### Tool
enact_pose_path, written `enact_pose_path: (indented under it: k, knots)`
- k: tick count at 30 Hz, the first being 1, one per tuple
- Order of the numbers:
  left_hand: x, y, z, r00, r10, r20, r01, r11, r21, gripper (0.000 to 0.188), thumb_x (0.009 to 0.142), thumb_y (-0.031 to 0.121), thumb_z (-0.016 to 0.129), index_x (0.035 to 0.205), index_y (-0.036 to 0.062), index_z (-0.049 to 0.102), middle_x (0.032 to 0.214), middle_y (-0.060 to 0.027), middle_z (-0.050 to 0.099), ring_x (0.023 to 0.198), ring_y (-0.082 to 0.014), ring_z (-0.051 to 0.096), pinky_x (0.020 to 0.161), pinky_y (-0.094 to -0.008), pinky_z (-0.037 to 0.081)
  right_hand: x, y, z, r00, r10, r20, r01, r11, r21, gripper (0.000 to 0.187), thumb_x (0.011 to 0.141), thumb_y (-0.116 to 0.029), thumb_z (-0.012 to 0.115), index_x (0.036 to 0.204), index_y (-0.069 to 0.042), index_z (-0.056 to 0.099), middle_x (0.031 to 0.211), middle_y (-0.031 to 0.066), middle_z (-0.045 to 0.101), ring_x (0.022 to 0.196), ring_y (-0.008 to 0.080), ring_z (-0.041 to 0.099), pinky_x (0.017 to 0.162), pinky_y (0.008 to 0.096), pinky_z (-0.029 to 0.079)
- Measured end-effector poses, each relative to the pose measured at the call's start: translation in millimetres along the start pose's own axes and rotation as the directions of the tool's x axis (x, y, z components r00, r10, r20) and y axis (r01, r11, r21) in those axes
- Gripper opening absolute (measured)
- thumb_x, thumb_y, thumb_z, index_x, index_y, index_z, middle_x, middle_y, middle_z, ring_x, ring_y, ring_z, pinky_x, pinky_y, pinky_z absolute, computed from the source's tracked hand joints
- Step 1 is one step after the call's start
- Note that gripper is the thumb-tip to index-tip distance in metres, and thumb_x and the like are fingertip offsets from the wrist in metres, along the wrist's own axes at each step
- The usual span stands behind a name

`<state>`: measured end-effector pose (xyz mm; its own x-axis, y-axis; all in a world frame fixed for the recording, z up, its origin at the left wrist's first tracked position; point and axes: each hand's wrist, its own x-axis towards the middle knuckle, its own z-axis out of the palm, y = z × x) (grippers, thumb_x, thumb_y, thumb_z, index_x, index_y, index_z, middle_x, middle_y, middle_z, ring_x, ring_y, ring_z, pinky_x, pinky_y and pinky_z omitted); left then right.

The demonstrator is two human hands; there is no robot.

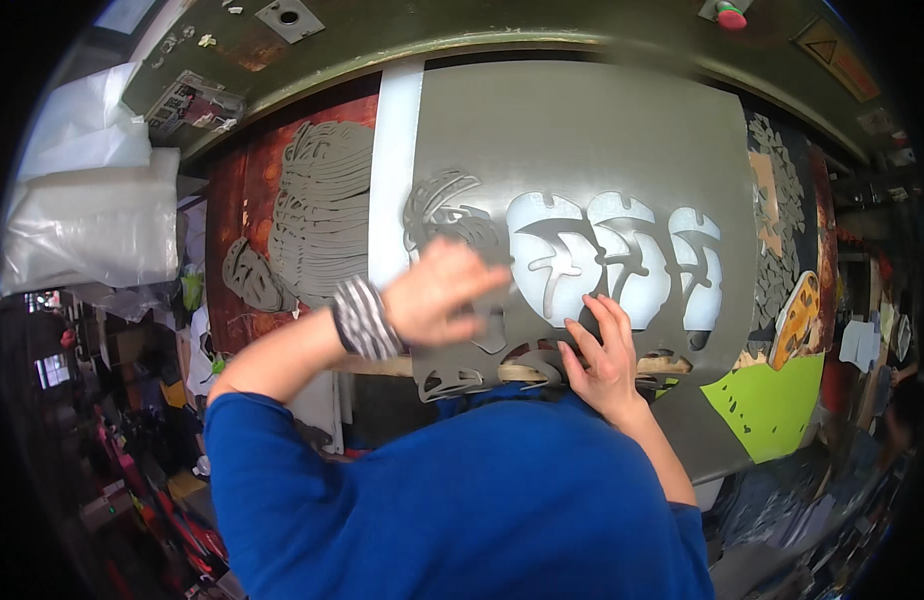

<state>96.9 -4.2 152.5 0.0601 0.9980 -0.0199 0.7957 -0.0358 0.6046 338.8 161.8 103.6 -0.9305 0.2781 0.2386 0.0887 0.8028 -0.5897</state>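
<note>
A large grey sheet (582, 110) lies across a white board (394, 190). Three rounded openings, like shoe-upper outlines, are cut through the sheet, with white showing beneath. My right hand (607, 370) rests on the sheet by the lower edge of the openings, fingers spread, holding nothing. Left of the openings hovers my left hand (447, 290), with a black-and-white striped band (367, 318) at its wrist. Motion smears its fingers, so its grip is unclear. Beside it, also blurred, is a bunch of loose grey cut pieces (447, 205); whether the hand touches them I cannot tell.
Stacked grey cut pieces (322, 210) sit on a reddish surface at left, beside a smaller pile (252, 275). At right are a yellow-orange sole-shaped piece (794, 318), grey scraps (777, 190) and a lime-green sheet (772, 405). A green machine beam (542, 25) spans the far side.
</note>
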Motion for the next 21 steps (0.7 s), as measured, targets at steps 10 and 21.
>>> enact_pose_path:
  k: [10,21]
  knots:
    - [-33,-19,73,0.991,0.132,-0.035,-0.114,0.939,0.324,0.083,0.066,0.031,0.079,0.138,0.0092,0.045,0.094,-0.0029,0.054,0.093,-0.0199,0.053,0.092,-0.0381,0.040,24,-10,25,0.998,-0.063,0.016,0.062,0.996,0.063,0.031,0.067,-0.004,0.076,0.097,0.000,0.068,0.118,0.0189,0.057,0.108,0.0382,0.053,0.086,0.0421,0.048]
    - [-36,-18,63,0.968,0.251,-0.031,-0.218,0.890,0.401,0.035,0.088,0.012,0.050,0.123,0.0103,0.054,0.083,-0.0063,0.051,0.085,-0.0228,0.055,0.090,-0.0378,0.043,17,-1,36,0.987,-0.060,0.148,0.062,0.998,-0.012,0.033,0.069,-0.005,0.076,0.100,-0.001,0.067,0.123,0.0189,0.053,0.116,0.0403,0.049,0.089,0.0436,0.048]
